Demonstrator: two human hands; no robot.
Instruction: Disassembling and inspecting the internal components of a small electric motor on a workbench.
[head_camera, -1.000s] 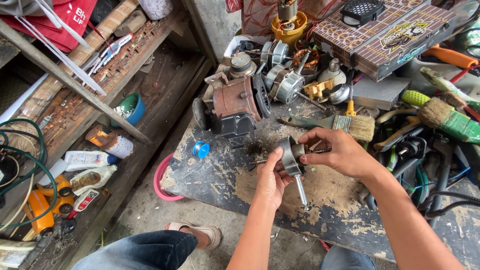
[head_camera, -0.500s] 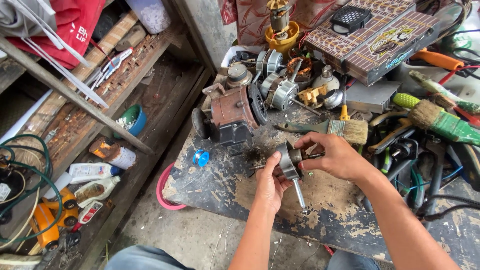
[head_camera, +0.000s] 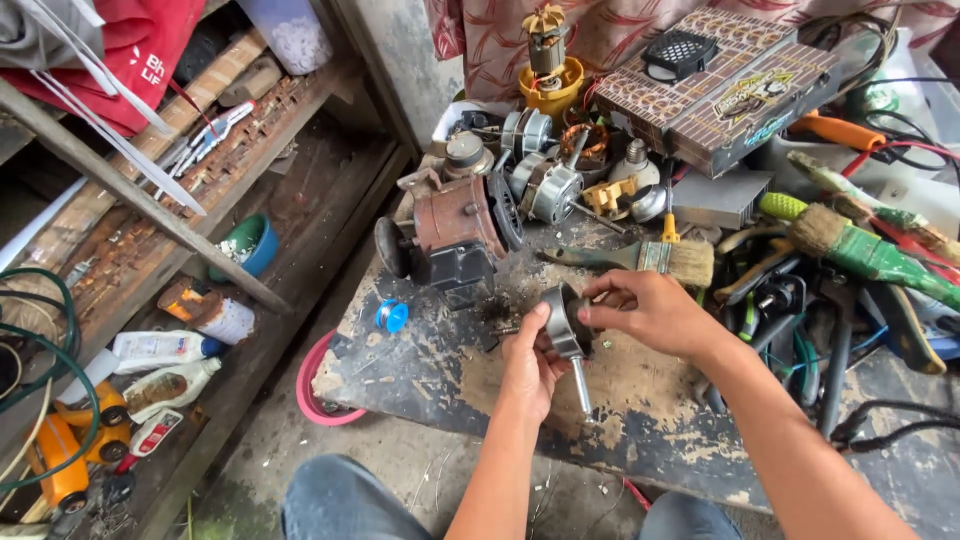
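My left hand (head_camera: 528, 362) grips a grey metal motor part (head_camera: 563, 322), a round housing with a steel shaft (head_camera: 581, 387) pointing down toward me. My right hand (head_camera: 648, 312) pinches the top edge of that same part from the right. Both hands hover just above the worn, paint-chipped workbench (head_camera: 420, 370). A paint brush (head_camera: 650, 258) lies right behind my right hand. A rusty brown motor (head_camera: 455, 230) stands to the left behind my hands.
Several motor pieces (head_camera: 545, 180) and a yellow-based armature (head_camera: 548, 60) crowd the back. A patterned box (head_camera: 720, 85) lies at the back right. Tools, cables and green-handled brushes (head_camera: 860, 250) fill the right. A small blue cap (head_camera: 392, 316) lies left. Bottles (head_camera: 160, 350) stand on floor shelves.
The hands and the motor part have stayed in nearly the same place; my right fingers shifted slightly on its top edge. The view has tilted a little.
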